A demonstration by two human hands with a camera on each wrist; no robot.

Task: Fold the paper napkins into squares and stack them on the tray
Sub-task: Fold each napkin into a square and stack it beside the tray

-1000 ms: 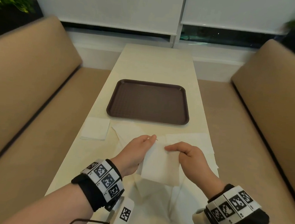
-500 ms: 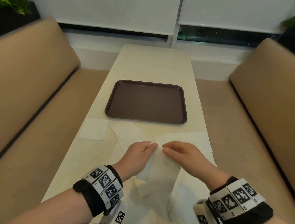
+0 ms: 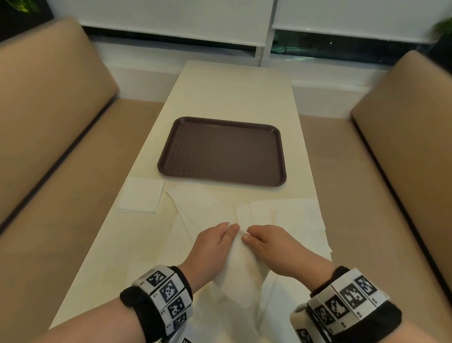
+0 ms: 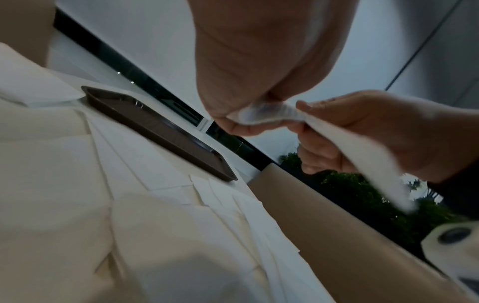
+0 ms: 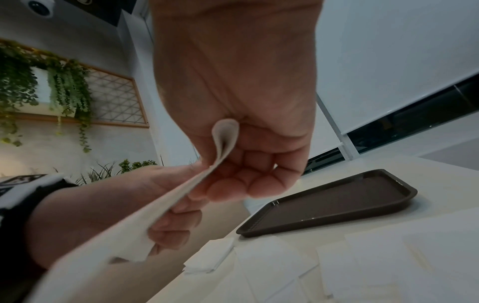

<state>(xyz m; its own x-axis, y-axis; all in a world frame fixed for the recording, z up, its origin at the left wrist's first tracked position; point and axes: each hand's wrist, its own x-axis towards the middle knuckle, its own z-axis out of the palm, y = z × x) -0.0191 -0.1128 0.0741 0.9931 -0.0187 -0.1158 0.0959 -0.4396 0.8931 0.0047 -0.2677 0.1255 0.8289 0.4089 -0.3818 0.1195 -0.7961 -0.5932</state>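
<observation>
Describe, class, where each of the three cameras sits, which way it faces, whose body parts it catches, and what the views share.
Head: worn high, looking forward and down the table; shows both forearms, left hand and right hand.
Left wrist: low, looking along the left hand at the pinched napkin.
Right wrist: low, looking along the right hand toward the tray; the left forearm shows.
Shared: all three show the napkin held by both hands, plus the tray.
</observation>
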